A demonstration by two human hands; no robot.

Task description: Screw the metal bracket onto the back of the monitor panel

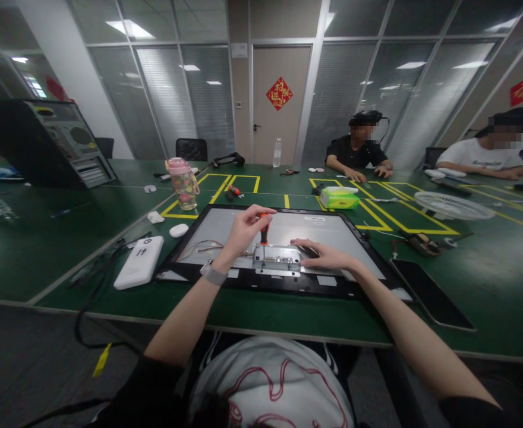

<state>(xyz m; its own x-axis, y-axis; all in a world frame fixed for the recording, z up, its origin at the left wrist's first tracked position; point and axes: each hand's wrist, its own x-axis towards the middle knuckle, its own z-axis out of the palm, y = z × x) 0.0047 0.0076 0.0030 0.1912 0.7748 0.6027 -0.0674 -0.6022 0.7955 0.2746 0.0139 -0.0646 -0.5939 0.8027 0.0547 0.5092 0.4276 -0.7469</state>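
Note:
A flat display panel (208, 235) with a black frame lies back side up on the green table in front of me. A metal bracket (283, 257) is at its near middle, with thin wires (203, 244) running off to the left. My left hand (248, 230) is closed around the handle of an orange-and-black screwdriver (264, 232). The screwdriver stands upright, its shaft pointing down at the bracket's left part. My right hand (326, 255) rests with its fingers stretched out at the bracket's right end. What lies under its fingertips is hidden.
A white power bank (139, 263), a white case (179, 230) and a pink-lidded bottle (183, 185) stand left. A black phone (431, 292) lies right. Behind the panel are a tissue pack (339, 198) and a fan grille (453, 205). Two people sit across the table; a computer tower (43, 142) stands far left.

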